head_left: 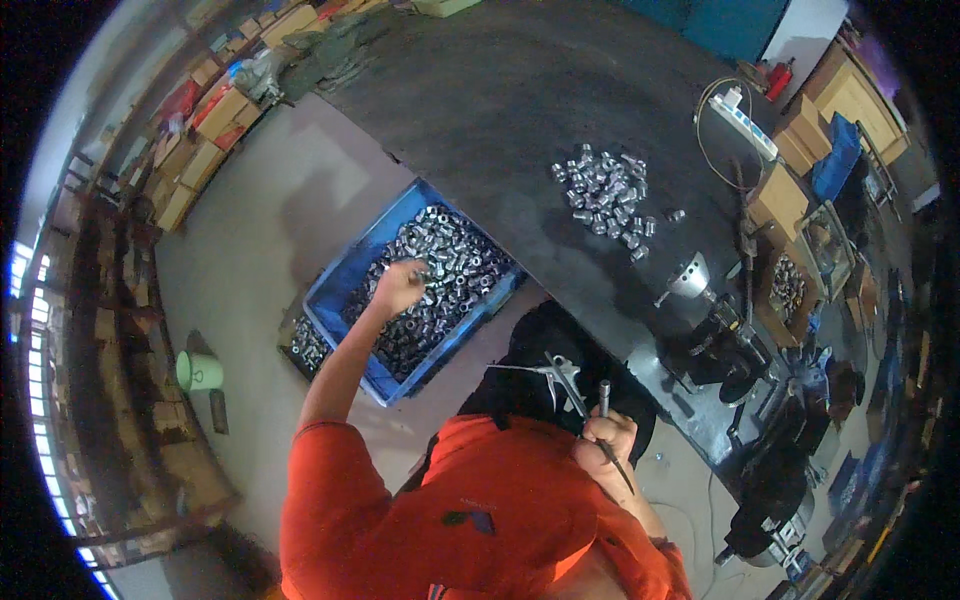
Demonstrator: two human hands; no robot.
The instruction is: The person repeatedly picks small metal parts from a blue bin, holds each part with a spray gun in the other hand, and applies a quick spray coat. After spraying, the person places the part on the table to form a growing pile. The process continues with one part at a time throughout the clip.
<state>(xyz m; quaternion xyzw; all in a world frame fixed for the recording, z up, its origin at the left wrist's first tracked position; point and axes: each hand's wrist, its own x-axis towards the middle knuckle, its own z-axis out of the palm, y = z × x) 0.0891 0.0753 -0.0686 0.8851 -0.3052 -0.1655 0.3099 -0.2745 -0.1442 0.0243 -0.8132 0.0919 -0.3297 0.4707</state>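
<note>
My left hand (400, 287) reaches over the blue crate (340, 284) on my left. Its fingers curl at the heap of small silver metal fittings (455, 262); whatever lies between them is hidden. Near my lap, my right hand (610, 437) is closed around a slim dark rod-shaped tool (570, 384) that slants past the fist. A short silver cylinder (604, 396) sticks up from the same fist. Against the rod's upper part is a silver piece with a thin nozzle-like prong (520, 368); whether they are joined I cannot tell.
On the dark table (470, 110) lies a pile of similar fittings (605, 195). A bench machine (720, 340) with a perforated silver lamp shade (688, 277) stands right. A second container of fittings (305, 345) sits beside the crate. A pale green bucket (198, 371) is far left.
</note>
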